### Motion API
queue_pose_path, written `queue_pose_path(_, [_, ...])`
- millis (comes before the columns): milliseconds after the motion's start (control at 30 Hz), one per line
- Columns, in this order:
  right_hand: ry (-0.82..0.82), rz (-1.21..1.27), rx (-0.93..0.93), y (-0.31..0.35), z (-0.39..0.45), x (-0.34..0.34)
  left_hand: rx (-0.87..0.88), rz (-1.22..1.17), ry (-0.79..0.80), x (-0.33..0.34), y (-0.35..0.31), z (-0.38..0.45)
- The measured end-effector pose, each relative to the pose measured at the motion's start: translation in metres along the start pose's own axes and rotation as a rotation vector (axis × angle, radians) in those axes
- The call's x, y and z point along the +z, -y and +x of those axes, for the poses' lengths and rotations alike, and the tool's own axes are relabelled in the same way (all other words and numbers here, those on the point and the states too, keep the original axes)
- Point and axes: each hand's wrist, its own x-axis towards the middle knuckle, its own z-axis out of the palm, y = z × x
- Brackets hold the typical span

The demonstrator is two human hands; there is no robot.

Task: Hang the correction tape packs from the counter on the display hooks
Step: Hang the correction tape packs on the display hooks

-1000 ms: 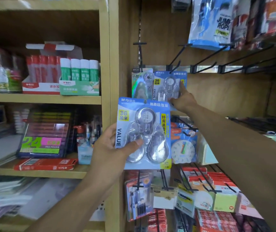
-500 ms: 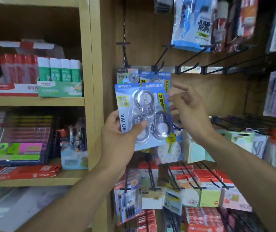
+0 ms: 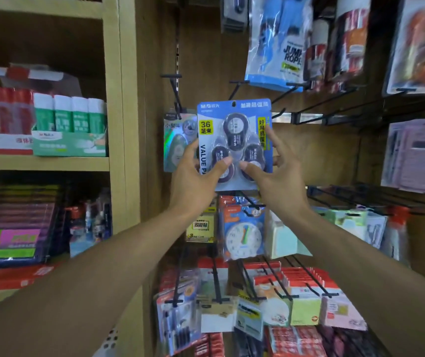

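Note:
A blue correction tape pack (image 3: 234, 124) with three tape dispensers stands upright in front of the wooden display wall, its hang hole at the top. My left hand (image 3: 193, 181) grips its lower left edge, thumb on the front. My right hand (image 3: 275, 176) holds its lower right edge, thumb on the front and fingers along the side. Black display hooks (image 3: 234, 91) jut out just above and beside the pack. Whether the hole is on a hook cannot be told. A different greenish tape pack (image 3: 178, 140) hangs behind it to the left.
Glue stick boxes (image 3: 70, 130) sit on the wooden shelf at left. Jump rope bags (image 3: 278, 45) hang above. A clock toy (image 3: 243, 235), sticky notes (image 3: 306, 310) and red packs hang on lower hooks. More black hooks (image 3: 335, 109) stick out at right.
The pack has risen and moved to the middle of the wall, up to the hooks. My right hand, apart from it before, now holds its right edge.

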Motion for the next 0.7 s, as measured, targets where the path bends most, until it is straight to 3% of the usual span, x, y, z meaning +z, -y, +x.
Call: queue_pose_path(700, [0.050, -0.139, 0.024, -0.033, 0.031, 0.007, -0.096, 0.248, 0.097, 0.005, 0.016, 0.027])
